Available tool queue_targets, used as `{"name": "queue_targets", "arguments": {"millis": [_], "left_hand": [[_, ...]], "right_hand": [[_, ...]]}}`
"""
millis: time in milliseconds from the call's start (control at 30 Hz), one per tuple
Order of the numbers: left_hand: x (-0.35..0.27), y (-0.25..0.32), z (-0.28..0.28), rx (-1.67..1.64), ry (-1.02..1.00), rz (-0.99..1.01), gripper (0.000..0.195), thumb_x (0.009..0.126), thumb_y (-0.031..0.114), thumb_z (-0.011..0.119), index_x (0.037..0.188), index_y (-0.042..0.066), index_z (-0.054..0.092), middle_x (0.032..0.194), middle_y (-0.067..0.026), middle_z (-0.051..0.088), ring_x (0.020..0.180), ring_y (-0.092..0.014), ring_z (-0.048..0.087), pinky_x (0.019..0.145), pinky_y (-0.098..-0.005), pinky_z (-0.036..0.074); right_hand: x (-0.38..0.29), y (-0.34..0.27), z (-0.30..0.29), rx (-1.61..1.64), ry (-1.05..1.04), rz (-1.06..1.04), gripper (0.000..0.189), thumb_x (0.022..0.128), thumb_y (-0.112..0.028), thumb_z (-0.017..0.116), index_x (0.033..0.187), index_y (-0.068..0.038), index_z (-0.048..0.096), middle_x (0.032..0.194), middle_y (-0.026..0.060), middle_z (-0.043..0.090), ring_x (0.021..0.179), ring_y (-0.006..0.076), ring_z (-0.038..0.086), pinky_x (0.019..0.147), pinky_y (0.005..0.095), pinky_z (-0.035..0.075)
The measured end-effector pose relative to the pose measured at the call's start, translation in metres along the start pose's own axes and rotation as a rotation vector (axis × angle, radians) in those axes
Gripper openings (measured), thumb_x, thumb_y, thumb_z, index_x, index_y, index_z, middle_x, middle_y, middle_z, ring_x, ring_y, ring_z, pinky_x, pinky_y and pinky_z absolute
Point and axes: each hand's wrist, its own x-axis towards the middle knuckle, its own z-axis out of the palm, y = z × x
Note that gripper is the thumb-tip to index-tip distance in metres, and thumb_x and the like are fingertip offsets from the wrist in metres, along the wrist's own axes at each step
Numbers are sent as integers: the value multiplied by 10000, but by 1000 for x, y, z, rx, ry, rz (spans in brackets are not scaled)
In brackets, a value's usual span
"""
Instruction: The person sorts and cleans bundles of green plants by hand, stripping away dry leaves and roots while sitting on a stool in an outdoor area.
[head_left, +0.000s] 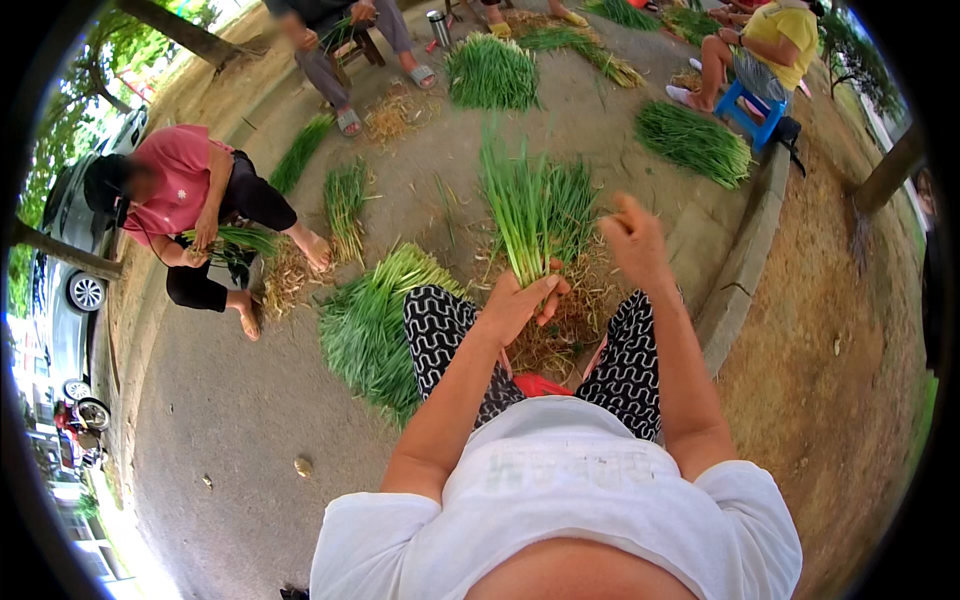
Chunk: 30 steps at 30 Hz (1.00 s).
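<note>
My left hand (525, 296) grips a bunch of long green leafy stalks, probably garlic chives (521, 217), by their pale lower ends, with the leaves pointing away from me. Raised to the right of the bunch, apart from it, is my right hand (634, 244). Its fingers are bent and somewhat apart, blurred, with nothing visible in them. Behind the held bunch, a loose heap of the same greens (574, 206) lies on the pavement. Dry, straw-coloured trimmings (559, 341) litter the ground between my knees. A large pile of chives (375, 330) rests beside my left leg.
On the left a person in a pink shirt (184, 180) handles greens. Another sits at the back, near a steel flask (439, 28). A person in yellow (784, 37) sits on a blue stool (750, 112) beyond a chive pile (694, 142). A concrete kerb (739, 274) runs along the right.
</note>
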Motion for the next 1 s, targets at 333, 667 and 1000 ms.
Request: {"name": "queue_targets", "arguments": {"millis": [333, 667, 1000], "left_hand": [[0, 6, 5, 60, -17, 3, 210, 877, 109, 503, 1042, -21, 503, 771, -77, 568, 522, -100, 474, 429, -236, 372], [-1, 4, 3, 238, -100, 3, 134, 876, 81, 471, 949, 0, 549, 735, -74, 578, 498, -115, 481, 438, -249, 388], [-4, -1, -1, 314, -152, -37, 157, 898, 156, 480, 895, 16, 550, 639, -35, 546, 482, -101, 464, 450, -232, 353]], "right_hand": [[-10, -19, 9, 99, -271, 28, 503, 823, -190, 580, 1246, 31, 421, 1182, 189, 521, 1078, 227, 518, 833, 304, 446], [-4, -26, 21, -195, -528, -283, 570, 835, -147, 514, 1333, -33, 263, 1231, 241, 460, 995, 387, 532, 825, 413, 432], [-6, -24, 21, -189, -544, -280, 455, 822, -126, 494, 1255, -59, 370, 856, 205, 616, 765, 379, 577, 661, 429, 448]]}}
